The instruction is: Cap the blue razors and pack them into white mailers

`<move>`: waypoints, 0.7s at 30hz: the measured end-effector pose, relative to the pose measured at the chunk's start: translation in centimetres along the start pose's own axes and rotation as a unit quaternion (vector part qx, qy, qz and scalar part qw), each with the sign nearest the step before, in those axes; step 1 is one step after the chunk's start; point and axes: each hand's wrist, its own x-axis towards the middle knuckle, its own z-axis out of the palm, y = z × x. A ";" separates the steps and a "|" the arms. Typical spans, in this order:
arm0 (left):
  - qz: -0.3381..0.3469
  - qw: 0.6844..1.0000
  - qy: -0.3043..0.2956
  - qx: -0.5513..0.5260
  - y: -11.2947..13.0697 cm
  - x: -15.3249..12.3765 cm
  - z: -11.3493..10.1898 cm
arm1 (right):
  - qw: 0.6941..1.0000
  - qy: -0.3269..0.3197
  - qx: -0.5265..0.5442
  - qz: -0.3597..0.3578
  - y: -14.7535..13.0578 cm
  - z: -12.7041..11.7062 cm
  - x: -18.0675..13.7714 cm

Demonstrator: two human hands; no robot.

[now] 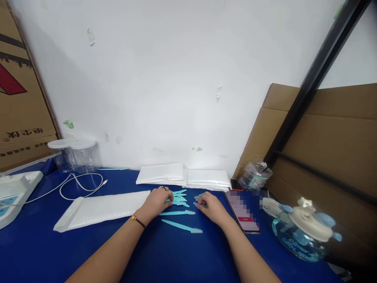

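My left hand (160,200) is closed around the handles of several turquoise eyebrow razors (179,197), whose ends fan out to the right. Two more eyebrow razors lie separately on the blue tabletop just below: one razor (178,213) nearly level, the other razor (182,226) slanting down to the right. My right hand (209,206) is curled with its fingertips at several small translucent pieces (196,199), which look like blade caps. The fingers partly hide these pieces. A white padded mailer (103,210) lies flat to the left, its right end by my left hand.
White padded mailers (160,174) are stacked against the wall. A phone (243,212) and a clear water jug (306,232) stand at the right. Lidded clear jars (85,157), a white cable (75,177) and a power strip (20,192) are at the left.
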 end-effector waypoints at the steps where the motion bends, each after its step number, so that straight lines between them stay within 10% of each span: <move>1: 0.012 1.000 -0.001 0.010 0.0 0.1 0.0 | 1.000 0.001 -0.016 -0.009 -0.2 -0.1 0.0; 21: 0.063 0.995 0.054 0.052 0.8 0.3 0.4 | 0.991 0.025 0.119 -0.058 -1.2 -0.2 -0.2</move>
